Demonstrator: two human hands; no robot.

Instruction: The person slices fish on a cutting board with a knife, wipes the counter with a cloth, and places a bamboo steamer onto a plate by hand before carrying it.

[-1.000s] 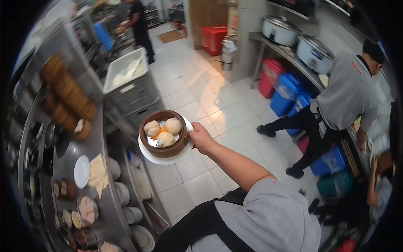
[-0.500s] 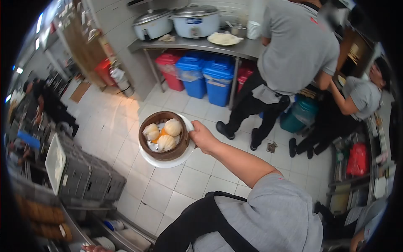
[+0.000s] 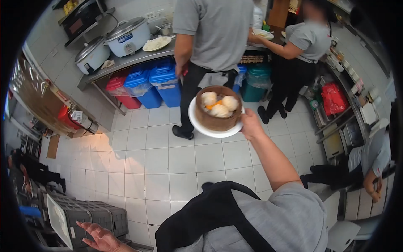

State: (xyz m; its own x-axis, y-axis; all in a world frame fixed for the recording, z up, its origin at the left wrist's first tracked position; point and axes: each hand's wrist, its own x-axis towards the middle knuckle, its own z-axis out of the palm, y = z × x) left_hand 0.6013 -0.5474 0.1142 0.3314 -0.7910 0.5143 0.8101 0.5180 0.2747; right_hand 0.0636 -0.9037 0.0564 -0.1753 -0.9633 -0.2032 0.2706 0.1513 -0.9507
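My right hand (image 3: 252,124) grips the rim of a white plate (image 3: 216,134), held out ahead of my body above the tiled floor. On that plate sits a round brown bamboo steamer basket (image 3: 216,121) without a lid. Inside it are three pale dumplings (image 3: 219,111) with orange pieces between them. My left hand (image 3: 100,238) is low at the left, fingers spread and holding nothing. It is nearest to the stacked grey crates (image 3: 100,216) and a white tray (image 3: 58,220) leaning or lying at their edge.
A co-worker in a grey shirt (image 3: 214,33) stands just beyond the basket. Another person (image 3: 308,40) by the counter holds a plate (image 3: 263,34). Rice cookers (image 3: 127,38) stand on a steel counter over blue bins (image 3: 165,80). A third person (image 3: 371,155) is at right.
My right hand has carried the plate and basket to the right, as the view turned. My left hand has come further into view, fingers spread. The grey-shirted co-worker has turned and a plate is being held at the counter.
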